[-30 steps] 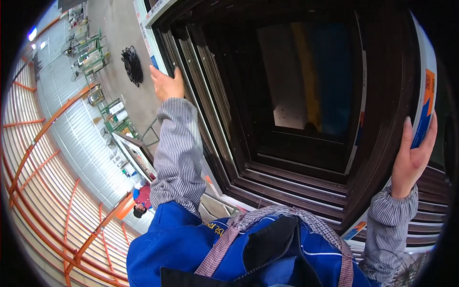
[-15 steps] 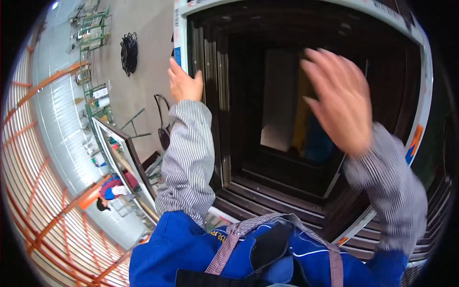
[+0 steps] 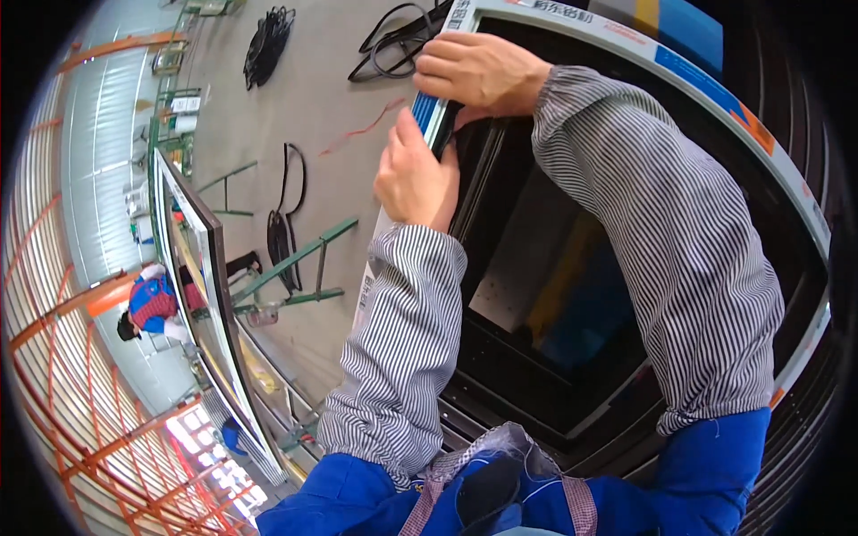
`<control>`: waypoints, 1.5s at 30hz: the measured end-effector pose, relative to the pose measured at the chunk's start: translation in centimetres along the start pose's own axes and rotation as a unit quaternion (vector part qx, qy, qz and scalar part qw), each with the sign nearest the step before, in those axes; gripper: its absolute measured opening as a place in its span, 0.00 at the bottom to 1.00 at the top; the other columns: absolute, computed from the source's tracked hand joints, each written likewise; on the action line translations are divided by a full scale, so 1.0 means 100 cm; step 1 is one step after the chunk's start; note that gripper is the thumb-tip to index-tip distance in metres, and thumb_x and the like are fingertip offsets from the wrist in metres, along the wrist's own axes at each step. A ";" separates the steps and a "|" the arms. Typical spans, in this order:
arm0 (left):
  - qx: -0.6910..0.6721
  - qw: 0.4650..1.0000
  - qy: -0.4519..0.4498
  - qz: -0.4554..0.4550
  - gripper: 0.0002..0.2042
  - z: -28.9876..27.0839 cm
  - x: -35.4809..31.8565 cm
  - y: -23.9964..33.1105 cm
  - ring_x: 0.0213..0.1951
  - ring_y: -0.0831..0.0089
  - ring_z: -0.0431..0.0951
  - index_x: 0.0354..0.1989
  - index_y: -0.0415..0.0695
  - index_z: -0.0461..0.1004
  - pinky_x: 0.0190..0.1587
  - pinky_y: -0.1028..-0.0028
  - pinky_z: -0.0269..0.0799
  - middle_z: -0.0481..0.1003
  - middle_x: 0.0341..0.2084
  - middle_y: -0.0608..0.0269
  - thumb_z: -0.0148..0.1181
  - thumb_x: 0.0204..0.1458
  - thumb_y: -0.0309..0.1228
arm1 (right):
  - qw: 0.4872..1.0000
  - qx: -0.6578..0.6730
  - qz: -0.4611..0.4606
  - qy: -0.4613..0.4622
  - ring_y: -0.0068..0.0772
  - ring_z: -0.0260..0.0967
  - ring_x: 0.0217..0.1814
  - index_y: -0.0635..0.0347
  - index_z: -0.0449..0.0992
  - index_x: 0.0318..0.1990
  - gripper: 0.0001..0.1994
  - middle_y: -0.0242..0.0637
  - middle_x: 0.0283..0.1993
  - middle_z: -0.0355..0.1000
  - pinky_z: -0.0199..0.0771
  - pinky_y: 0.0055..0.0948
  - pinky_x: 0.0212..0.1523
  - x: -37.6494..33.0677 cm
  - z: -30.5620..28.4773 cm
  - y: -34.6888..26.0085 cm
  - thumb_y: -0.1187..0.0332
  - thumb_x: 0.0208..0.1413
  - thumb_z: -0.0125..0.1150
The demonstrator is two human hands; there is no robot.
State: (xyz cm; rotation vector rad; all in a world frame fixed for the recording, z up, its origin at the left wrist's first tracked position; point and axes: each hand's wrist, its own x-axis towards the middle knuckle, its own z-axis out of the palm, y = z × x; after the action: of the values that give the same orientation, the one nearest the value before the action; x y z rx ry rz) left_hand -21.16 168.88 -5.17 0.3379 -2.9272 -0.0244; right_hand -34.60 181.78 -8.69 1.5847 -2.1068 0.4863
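A large dark window frame (image 3: 617,37) stands before me, its edge faces covered in pale protective film with blue and orange patches. My right hand (image 3: 483,73) reaches across to the far left corner. Its fingers curl over the frame's left side member, the thumb on the inner side. Just nearer, my left hand (image 3: 417,183) clasps the same member, fingers outside and thumb toward the dark inner edge. A short blue strip shows between the two hands. Parts of the fingertips are hidden behind the frame.
Black gasket coils (image 3: 268,46) and more black strips (image 3: 393,45) lie on the grey floor. Green metal trestles (image 3: 308,255) stand at the left, beside another framed pane (image 3: 192,241). A co-worker in blue and red (image 3: 154,302) is behind that pane.
My right hand has swung left from over the opening onto the frame's left side. My left hand has closed around that side too. The view has shifted, showing more floor.
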 end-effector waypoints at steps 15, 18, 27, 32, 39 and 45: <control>-0.019 0.999 -0.031 -0.011 0.29 -0.006 -0.025 -0.021 0.44 0.52 0.76 0.54 0.44 0.61 0.43 0.56 0.72 0.73 0.42 0.54 0.68 0.44 0.33 | 0.997 0.005 -0.039 -0.061 0.32 0.65 0.51 0.56 0.67 0.43 0.31 0.30 0.43 0.66 0.62 0.32 0.60 0.015 -0.009 -0.020 0.47 0.35 0.72; -0.047 0.998 -0.029 -0.002 0.29 -0.010 -0.022 -0.025 0.43 0.54 0.76 0.55 0.44 0.62 0.43 0.56 0.72 0.73 0.42 0.55 0.68 0.44 0.33 | 0.998 -0.014 -0.029 -0.053 0.32 0.64 0.50 0.55 0.67 0.43 0.31 0.29 0.44 0.66 0.61 0.31 0.59 0.021 -0.006 -0.027 0.47 0.36 0.71; 0.002 1.000 -0.024 -0.003 0.36 -0.015 -0.059 -0.054 0.44 0.55 0.76 0.60 0.41 0.60 0.44 0.62 0.74 0.73 0.42 0.54 0.70 0.41 0.32 | 0.996 0.046 -0.045 -0.058 0.32 0.65 0.48 0.55 0.67 0.42 0.30 0.29 0.42 0.66 0.64 0.33 0.57 0.029 -0.003 -0.051 0.48 0.35 0.72; 0.014 1.000 0.001 0.022 0.37 -0.023 -0.070 -0.059 0.43 0.58 0.75 0.61 0.42 0.59 0.44 0.62 0.73 0.72 0.43 0.57 0.70 0.40 0.32 | 0.998 0.022 0.006 -0.063 0.33 0.64 0.54 0.56 0.67 0.45 0.31 0.30 0.47 0.66 0.61 0.33 0.62 0.026 -0.003 -0.068 0.50 0.36 0.73; -0.010 0.999 -0.032 -0.029 0.39 -0.027 -0.108 -0.101 0.42 0.60 0.75 0.62 0.43 0.59 0.44 0.62 0.73 0.72 0.41 0.58 0.71 0.38 0.33 | 0.987 0.088 -0.091 -0.094 0.34 0.66 0.51 0.54 0.68 0.44 0.30 0.31 0.44 0.67 0.65 0.32 0.56 0.052 0.009 -0.111 0.53 0.33 0.74; 0.012 1.000 0.008 0.012 0.38 -0.029 -0.106 -0.094 0.41 0.63 0.75 0.63 0.44 0.60 0.43 0.64 0.73 0.72 0.40 0.61 0.69 0.41 0.34 | 0.990 0.071 -0.050 -0.112 0.36 0.65 0.52 0.55 0.66 0.48 0.31 0.33 0.47 0.66 0.63 0.37 0.58 0.047 0.000 -0.115 0.56 0.36 0.73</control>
State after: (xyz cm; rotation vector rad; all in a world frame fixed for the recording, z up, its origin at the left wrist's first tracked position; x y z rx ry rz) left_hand -8.38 162.11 -4.75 0.3041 -2.9181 0.0173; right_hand -24.65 174.82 -6.01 1.8949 -2.1810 0.4510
